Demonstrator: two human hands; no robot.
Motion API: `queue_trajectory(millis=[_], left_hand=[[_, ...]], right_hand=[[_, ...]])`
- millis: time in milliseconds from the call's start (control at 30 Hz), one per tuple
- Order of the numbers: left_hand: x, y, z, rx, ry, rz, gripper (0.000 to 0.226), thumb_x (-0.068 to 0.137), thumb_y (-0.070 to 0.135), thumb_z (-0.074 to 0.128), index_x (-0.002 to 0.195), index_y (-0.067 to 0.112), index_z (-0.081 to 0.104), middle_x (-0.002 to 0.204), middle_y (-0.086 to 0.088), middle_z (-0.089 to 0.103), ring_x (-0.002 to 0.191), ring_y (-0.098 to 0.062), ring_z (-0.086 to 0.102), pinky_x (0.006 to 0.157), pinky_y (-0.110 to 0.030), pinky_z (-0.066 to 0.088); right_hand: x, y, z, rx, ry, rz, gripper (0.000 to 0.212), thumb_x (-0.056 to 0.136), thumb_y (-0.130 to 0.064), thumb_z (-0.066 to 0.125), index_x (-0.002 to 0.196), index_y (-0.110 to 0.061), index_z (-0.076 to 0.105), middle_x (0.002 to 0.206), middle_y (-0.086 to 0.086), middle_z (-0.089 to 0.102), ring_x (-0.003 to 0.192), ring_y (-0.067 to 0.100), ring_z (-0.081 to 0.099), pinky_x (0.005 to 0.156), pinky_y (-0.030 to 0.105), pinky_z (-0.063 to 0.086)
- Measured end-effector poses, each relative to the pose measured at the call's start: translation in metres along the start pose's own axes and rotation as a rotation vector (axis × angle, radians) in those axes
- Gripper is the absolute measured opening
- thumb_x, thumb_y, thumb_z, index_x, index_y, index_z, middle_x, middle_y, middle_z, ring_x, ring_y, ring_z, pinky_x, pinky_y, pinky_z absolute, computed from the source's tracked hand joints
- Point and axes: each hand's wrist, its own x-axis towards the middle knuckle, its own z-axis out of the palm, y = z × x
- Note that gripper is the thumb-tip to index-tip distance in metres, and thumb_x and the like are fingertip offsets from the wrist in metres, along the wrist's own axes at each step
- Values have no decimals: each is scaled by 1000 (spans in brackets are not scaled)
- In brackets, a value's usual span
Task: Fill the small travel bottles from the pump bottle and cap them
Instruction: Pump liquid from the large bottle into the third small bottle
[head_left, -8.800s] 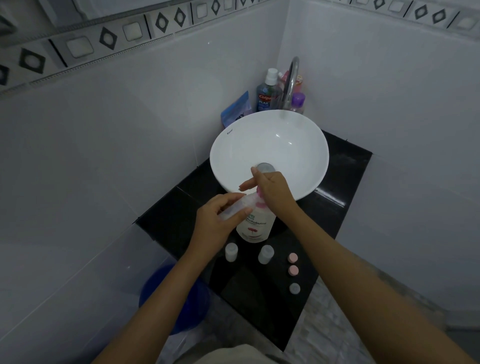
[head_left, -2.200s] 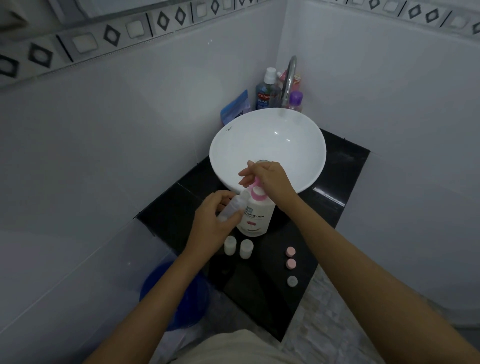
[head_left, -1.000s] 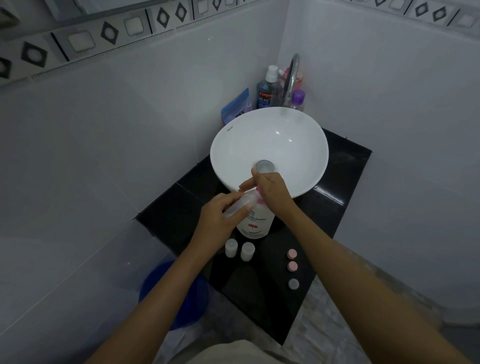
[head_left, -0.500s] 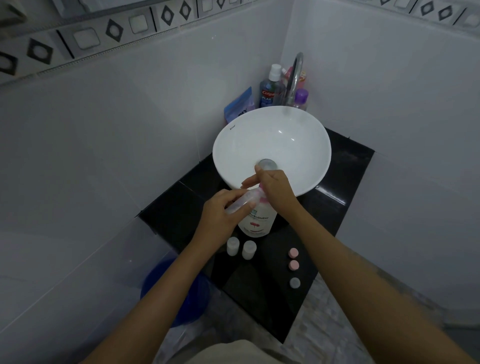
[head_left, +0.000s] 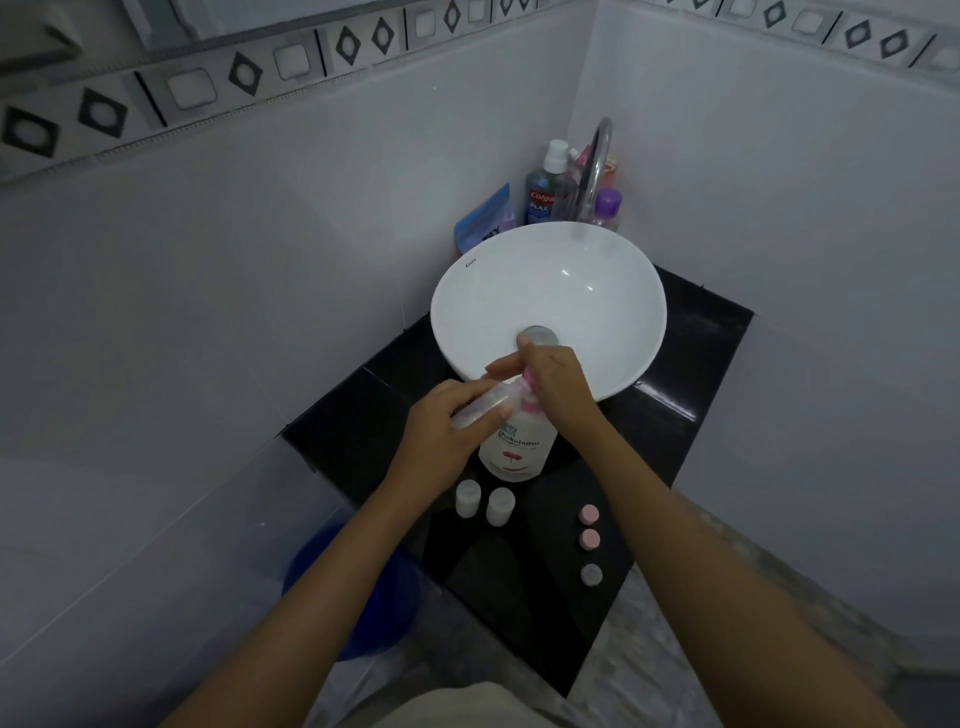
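Left hand (head_left: 441, 431) gripped a clear travel bottle (head_left: 480, 408), tilted at the pump bottle (head_left: 514, 447); right hand (head_left: 558, 384) pressed its pump. Two bottles (head_left: 483, 501) and three caps (head_left: 589, 540) stood nearby on the counter (head_left: 675, 395).

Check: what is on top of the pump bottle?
The right hand covers the pump bottle's pink pump head; only a sliver of pink shows. The nozzle tip is hidden.

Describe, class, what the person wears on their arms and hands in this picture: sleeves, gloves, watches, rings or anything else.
Both forearms are bare as far up as the picture shows; no sleeve reaches into view. The left hand and right hand wear no gloves. No watch, bracelet or ring is visible on either wrist or on the fingers that show. Nails look short and unpainted, though small in the picture.
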Motion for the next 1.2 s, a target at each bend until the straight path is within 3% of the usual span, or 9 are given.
queue_trajectory(millis=[100,233,333,433,600,833,967,1067,1200], left_hand=[[-2,-5,1,21,-10,-26,19,84,34,65,102,39,61,96,7,60,85,10,57,70,-10,48],[-4,-3,0,27,-5,-4,20,85,33,65,100,43,59,97,9,60,87,10,57,72,-9,49],[-2,1,-3,23,-1,38,22,85,31,65,105,39,60,98,12,61,89,10,58,75,-7,48],[0,1,-4,23,-7,47,23,85,30,66,106,37,60,98,12,60,89,11,57,73,-4,46],[0,-8,-1,24,-3,24,25,84,28,67,107,35,61,96,9,60,87,10,58,73,-5,46],[0,-8,-2,13,16,36,29,84,30,67,112,30,65,97,7,62,88,6,59,75,-7,46],[2,-7,-4,12,23,41,32,84,28,68,115,24,67,99,5,63,89,5,59,74,-7,46],[2,-9,-1,8,22,22,30,83,29,68,113,25,67,96,6,62,86,7,59,72,-6,45],[-1,-13,2,13,9,2,24,83,32,67,107,37,64,95,6,62,85,5,59,73,-8,47]], right_hand=[[-1,5,3,-40,-37,49,50,100,-30,34,91,0,72,88,10,69,75,10,58,57,16,46],[4,5,-3,-179,-54,-64,49,98,-33,38,91,-1,74,92,13,73,88,19,65,86,26,48],[4,-5,-7,-99,-55,-51,47,99,-29,38,87,-3,75,88,9,74,90,15,65,89,21,44],[2,-3,-2,-134,-10,-97,48,101,-23,34,91,3,73,92,19,73,93,26,65,97,31,45],[2,3,3,-126,-42,-16,52,99,-30,33,94,7,69,82,15,68,71,15,57,61,20,46],[3,-2,-4,-116,-58,-63,47,100,-28,37,90,-1,74,90,9,73,90,16,65,85,18,43],[2,-4,-3,-97,-34,-64,49,101,-25,33,92,2,73,85,12,71,73,5,60,78,17,43],[0,-1,-1,-80,-48,10,51,101,-28,32,93,3,71,67,1,64,56,2,56,57,14,42],[2,10,3,-70,-15,19,47,100,-25,36,88,2,73,88,15,70,87,22,61,61,18,49]])
